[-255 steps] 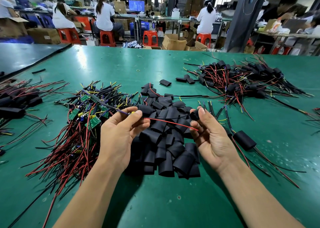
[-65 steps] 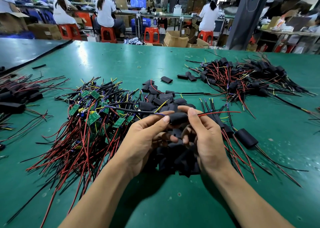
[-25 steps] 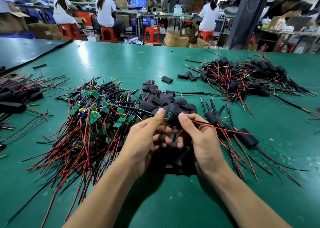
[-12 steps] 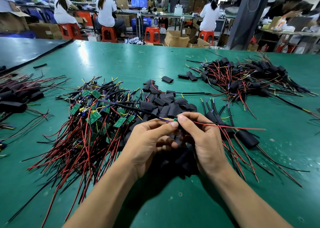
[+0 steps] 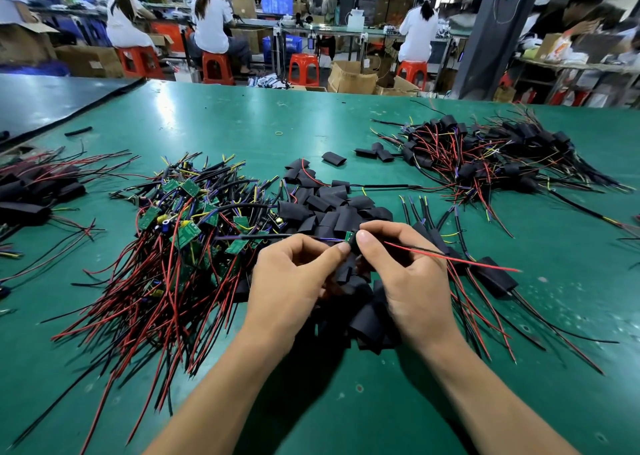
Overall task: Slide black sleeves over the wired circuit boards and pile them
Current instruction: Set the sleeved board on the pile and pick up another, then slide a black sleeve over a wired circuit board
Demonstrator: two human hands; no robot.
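My left hand (image 5: 292, 281) and my right hand (image 5: 405, 274) meet above a heap of loose black sleeves (image 5: 332, 212). Between their fingertips sits a small green circuit board (image 5: 349, 236); my left thumb and forefinger pinch its near end. My right hand holds a black sleeve around the board's far part, mostly hidden under the fingers. Red and black wires (image 5: 450, 256) stick out to the right of my right hand. A pile of bare wired boards (image 5: 180, 233) lies to the left. Sleeved boards lie just right of my right hand (image 5: 491, 276).
A big pile of sleeved boards (image 5: 491, 156) lies at the far right on the green table (image 5: 242, 118). More sleeved pieces (image 5: 31, 191) lie at the left edge. Stray sleeves (image 5: 334, 158) lie further back. People sit on red stools beyond the table.
The red wires have come further out to the right of my right hand. Less of the green board shows between my fingertips. Both hands stay over the sleeve heap.
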